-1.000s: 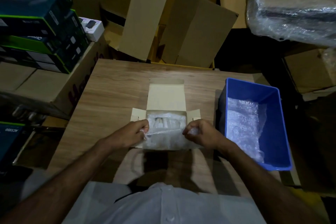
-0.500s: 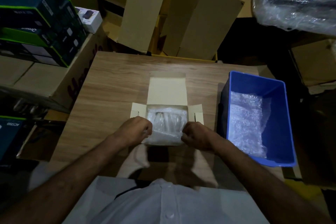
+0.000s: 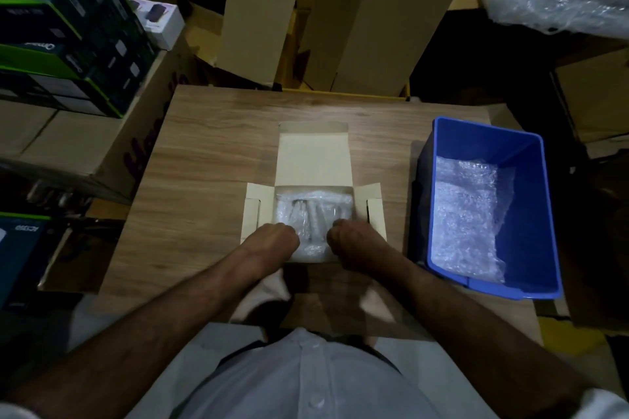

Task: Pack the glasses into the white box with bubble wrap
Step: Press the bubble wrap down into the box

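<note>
At the near edge of the white box (image 3: pixel 312 160), my left hand (image 3: pixel 272 241) and right hand (image 3: pixel 354 243), slightly apart, gripped the bubble wrap (image 3: pixel 315 214) to tuck it over the glasses (image 3: pixel 306 218) already lying inside for cushioning.

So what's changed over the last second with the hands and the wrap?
Both hands, left hand and right hand, have drawn closer together, pushing the bubble wrap down into the box; its near edge no longer spills over the front. Both still grip the wrap. Box flaps and blue bin unchanged.
</note>
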